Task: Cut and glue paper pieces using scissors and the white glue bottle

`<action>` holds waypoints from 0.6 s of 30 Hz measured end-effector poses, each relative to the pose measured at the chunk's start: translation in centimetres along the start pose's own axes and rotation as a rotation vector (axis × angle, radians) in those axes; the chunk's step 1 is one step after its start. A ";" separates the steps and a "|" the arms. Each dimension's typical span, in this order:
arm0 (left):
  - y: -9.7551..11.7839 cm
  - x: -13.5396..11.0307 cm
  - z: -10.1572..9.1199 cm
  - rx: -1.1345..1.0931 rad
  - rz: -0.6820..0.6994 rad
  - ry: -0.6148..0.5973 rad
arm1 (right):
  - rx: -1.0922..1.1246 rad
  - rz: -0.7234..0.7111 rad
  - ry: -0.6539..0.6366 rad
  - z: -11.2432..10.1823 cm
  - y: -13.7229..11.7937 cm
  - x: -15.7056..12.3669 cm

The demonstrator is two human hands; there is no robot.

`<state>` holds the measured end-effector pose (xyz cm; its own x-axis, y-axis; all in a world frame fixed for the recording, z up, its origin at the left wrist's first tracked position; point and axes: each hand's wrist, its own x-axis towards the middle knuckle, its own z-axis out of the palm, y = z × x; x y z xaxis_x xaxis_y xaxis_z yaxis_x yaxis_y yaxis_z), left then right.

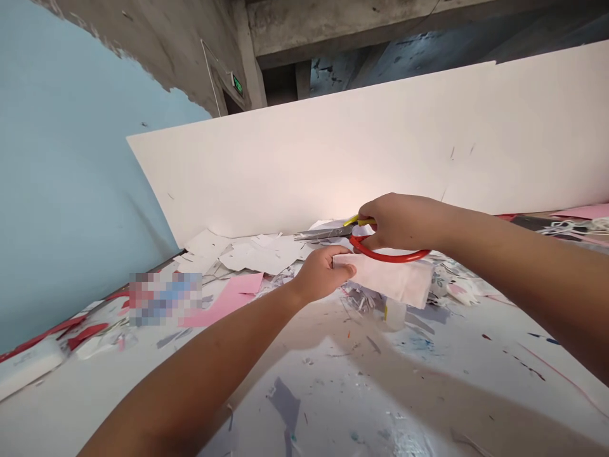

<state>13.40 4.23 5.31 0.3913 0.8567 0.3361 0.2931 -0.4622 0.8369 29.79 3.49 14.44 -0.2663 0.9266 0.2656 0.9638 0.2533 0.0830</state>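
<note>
My right hand (394, 222) is closed around the red and yellow handles of a pair of scissors (333, 233), whose metal blades point left. Just below the blades, my left hand (323, 273) pinches one end of a pale, whitish-pink strip (394, 279) between thumb and fingers. The strip stretches to the right beneath the red handle loop, and I cannot tell if it is paper or cloth. Behind the hands lie white paper scraps (261, 254). A pink paper piece (228, 298) rests to the left of my left hand.
A white board (304, 165) stands along the back of the white table (314, 381). Shredded scraps (364, 298) and a small tape-like roll (394, 314) sit under the strip. Red pieces (88, 335) lie at the left, white cords (578, 227) at the far right.
</note>
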 end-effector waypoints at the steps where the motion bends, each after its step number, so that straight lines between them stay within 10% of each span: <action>1: -0.3 0.1 -0.2 -0.016 -0.010 0.016 | 0.004 0.011 -0.002 0.1 0.3 0.1; 18: -5.2 0.7 -6.1 -0.088 -0.168 0.341 | 0.013 0.185 -0.190 1.5 8.6 0.5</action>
<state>6.85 8.68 3.80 0.0277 0.9525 0.3031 0.2467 -0.3004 0.9214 37.96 6.56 13.88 -0.0805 0.9927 0.0895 0.9963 0.0774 0.0375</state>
